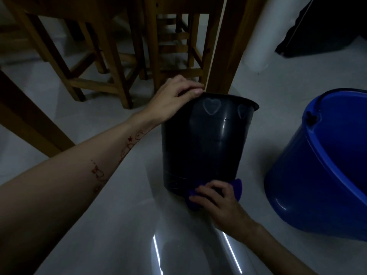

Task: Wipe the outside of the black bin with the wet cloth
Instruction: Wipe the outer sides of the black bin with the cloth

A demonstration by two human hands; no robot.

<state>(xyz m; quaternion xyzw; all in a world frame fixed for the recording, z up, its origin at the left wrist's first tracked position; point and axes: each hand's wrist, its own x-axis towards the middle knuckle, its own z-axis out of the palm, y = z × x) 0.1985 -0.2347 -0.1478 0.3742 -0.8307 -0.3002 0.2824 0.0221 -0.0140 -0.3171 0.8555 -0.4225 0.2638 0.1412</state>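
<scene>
The black bin (204,143) stands upright on the pale floor in the middle of the view, with heart shapes below its rim. My left hand (174,98) grips the bin's rim on its left side, fingers curled over the edge. My right hand (216,197) presses a purple cloth (237,187) against the bottom of the bin's near wall. The cloth shows on both sides of my fingers; its middle is hidden under the hand.
A large blue bucket (321,175) with a handle stands tilted close on the right. Wooden table and chair legs (222,46) rise right behind the bin. A white column (260,36) and dark fabric (321,26) are at the back right. Shiny floor lies in front.
</scene>
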